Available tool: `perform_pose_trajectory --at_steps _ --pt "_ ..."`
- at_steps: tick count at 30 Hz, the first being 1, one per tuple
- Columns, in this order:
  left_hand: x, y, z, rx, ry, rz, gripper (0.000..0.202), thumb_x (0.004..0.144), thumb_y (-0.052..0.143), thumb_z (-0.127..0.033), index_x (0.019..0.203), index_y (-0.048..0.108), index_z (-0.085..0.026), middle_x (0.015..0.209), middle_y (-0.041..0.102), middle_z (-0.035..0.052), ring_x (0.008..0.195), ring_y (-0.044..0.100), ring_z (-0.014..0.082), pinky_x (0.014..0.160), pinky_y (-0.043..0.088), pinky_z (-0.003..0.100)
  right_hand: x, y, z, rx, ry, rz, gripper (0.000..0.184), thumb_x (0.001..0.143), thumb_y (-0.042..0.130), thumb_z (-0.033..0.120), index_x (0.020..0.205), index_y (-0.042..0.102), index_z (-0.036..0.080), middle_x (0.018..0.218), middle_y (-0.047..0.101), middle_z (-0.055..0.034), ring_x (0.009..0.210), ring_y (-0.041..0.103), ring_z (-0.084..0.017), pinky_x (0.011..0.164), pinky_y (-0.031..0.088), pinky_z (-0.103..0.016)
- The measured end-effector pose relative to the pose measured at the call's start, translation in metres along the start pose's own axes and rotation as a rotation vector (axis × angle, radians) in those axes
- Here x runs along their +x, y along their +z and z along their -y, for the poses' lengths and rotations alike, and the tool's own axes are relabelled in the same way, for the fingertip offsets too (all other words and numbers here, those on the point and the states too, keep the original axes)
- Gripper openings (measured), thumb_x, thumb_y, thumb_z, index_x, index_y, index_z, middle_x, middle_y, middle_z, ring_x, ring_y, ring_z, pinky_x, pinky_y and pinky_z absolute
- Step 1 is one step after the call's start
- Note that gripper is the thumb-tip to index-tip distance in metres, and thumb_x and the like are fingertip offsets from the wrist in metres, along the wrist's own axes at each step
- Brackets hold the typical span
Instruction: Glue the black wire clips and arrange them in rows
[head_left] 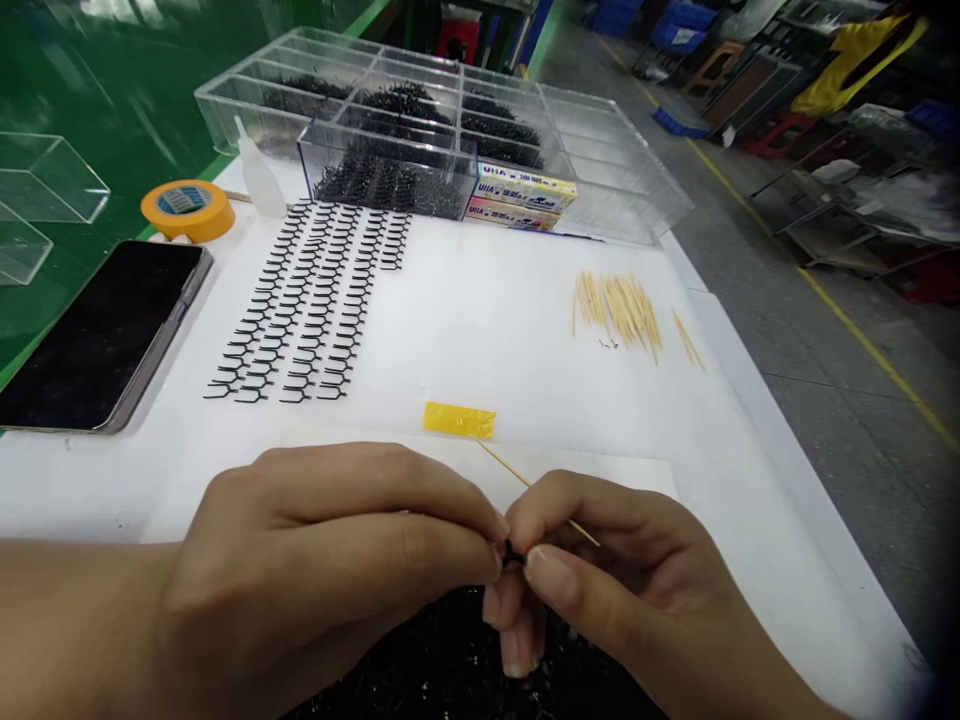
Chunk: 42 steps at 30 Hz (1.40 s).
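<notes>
Between the fingertips of both hands is a small black Y-shaped piece (513, 553), mostly covered by the fingers. My left hand (352, 540) pinches it from the left, thumb and index finger together. From the right, my right hand (615, 570) grips it with thumb and index finger. A toothpick (504, 462) slants through the right hand's fingers, one end pointing toward a strip of yellow tape (459, 420) on the white work surface. Below the hands lies a dark heap of black pieces (450, 660). Similar forked pieces (300, 310) lie in columns at left.
A clear compartment box (630, 160) with black pieces stands at the back, behind a smaller clear bin (390, 180) and small printed boxes (517, 195). Toothpicks (619, 310) lie at right. At left are a phone (97, 335), tape roll (187, 208) and white squeeze bottle (259, 175).
</notes>
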<state>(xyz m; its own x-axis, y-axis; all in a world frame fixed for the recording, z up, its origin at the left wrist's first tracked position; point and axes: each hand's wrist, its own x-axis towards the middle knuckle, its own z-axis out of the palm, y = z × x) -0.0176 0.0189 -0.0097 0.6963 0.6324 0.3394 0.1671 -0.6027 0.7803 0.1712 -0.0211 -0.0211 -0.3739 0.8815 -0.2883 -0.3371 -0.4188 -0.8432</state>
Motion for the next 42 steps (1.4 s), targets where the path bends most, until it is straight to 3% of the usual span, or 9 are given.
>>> perform_pose_trajectory --at_steps 11,17,23,27,29,32,35,39,42 --pt "-0.003 0.004 0.009 -0.003 0.058 0.081 0.021 0.083 0.049 -0.003 0.098 0.058 -0.014 0.101 0.062 0.0015 0.091 0.059 0.0075 0.092 0.039 0.005 0.0 -0.003 -0.003 -0.196 -0.047 -0.031 0.013 0.083 0.056 0.007 0.078 0.061 0.018 0.068 0.064 0.0005 0.058 0.061 -0.009 0.057 0.051 -0.015" --pt "-0.007 -0.014 0.012 0.35 -0.014 -0.09 0.011 0.083 0.051 -0.012 0.087 0.058 -0.02 0.096 0.06 -0.0016 0.083 0.058 0.0081 0.077 0.046 0.013 0.006 -0.013 0.003 -0.335 -0.166 -0.047 0.011 0.089 0.05 0.013 0.091 0.06 0.016 0.078 0.065 -0.0037 0.068 0.062 -0.012 0.064 0.052 -0.02" --pt "-0.035 -0.06 0.037 0.759 -0.376 -0.402 0.01 0.085 0.047 -0.02 0.086 0.056 -0.024 0.129 0.037 -0.0092 0.12 0.036 0.0226 0.102 0.029 0.028 0.017 -0.025 0.002 -0.408 -0.275 -0.145 0.021 0.095 0.041 0.021 0.108 0.056 0.013 0.079 0.064 -0.007 0.061 0.06 -0.013 0.052 0.05 -0.023" --pt "-0.031 -0.078 0.075 0.771 -0.486 -0.414 0.021 0.082 0.049 -0.036 0.079 0.063 -0.021 0.117 0.05 -0.0061 0.11 0.048 0.0218 0.077 0.051 0.019 0.022 -0.029 0.0 -0.488 -0.334 -0.176 0.025 0.094 0.045 0.028 0.106 0.059 0.011 0.077 0.062 -0.0059 0.054 0.054 -0.011 0.048 0.047 -0.023" --pt "-0.02 -0.081 0.084 0.744 -0.471 -0.472 0.03 0.082 0.048 -0.04 0.08 0.062 -0.014 0.119 0.051 0.0029 0.11 0.048 0.0245 0.075 0.054 0.026 0.023 -0.032 -0.001 -0.524 -0.367 -0.201 0.023 0.093 0.047 0.029 0.098 0.063 0.013 0.077 0.062 -0.0048 0.055 0.052 -0.011 0.049 0.047 -0.023" --pt "-0.002 -0.074 0.076 0.599 -0.388 -0.414 0.022 0.086 0.046 -0.031 0.087 0.058 -0.013 0.127 0.042 0.0063 0.119 0.037 0.0286 0.092 0.043 0.041 0.025 -0.034 0.0 -0.573 -0.395 -0.243 0.019 0.093 0.049 0.025 0.094 0.064 0.015 0.078 0.063 -0.0039 0.061 0.056 -0.012 0.058 0.049 -0.024" --pt "0.008 -0.051 0.054 0.402 -0.268 -0.29 0.009 0.082 0.052 -0.027 0.082 0.056 -0.019 0.121 0.043 0.0 0.118 0.038 0.0219 0.099 0.035 0.034 0.027 -0.035 0.0 -0.623 -0.391 -0.26 0.014 0.091 0.051 0.019 0.095 0.064 0.016 0.081 0.064 -0.0035 0.066 0.059 -0.014 0.064 0.05 -0.026" --pt "0.011 -0.011 0.03 0.145 -0.213 -0.044 0.007 0.081 0.052 -0.016 0.079 0.055 -0.022 0.09 0.062 -0.0052 0.085 0.058 0.0086 0.077 0.046 0.017 0.029 -0.035 -0.001 -0.691 -0.384 -0.29 0.013 0.091 0.052 0.018 0.087 0.065 0.016 0.069 0.062 -0.0014 0.06 0.056 -0.013 0.057 0.047 -0.025" --pt "0.011 0.008 0.027 0.014 -0.239 0.089 0.011 0.078 0.053 -0.009 0.077 0.055 -0.019 0.076 0.064 -0.0055 0.068 0.06 0.0071 0.064 0.047 0.016 0.03 -0.035 -0.001 -0.738 -0.378 -0.312 0.016 0.092 0.051 0.019 0.082 0.064 0.016 0.065 0.06 -0.0003 0.059 0.054 -0.012 0.056 0.044 -0.024"
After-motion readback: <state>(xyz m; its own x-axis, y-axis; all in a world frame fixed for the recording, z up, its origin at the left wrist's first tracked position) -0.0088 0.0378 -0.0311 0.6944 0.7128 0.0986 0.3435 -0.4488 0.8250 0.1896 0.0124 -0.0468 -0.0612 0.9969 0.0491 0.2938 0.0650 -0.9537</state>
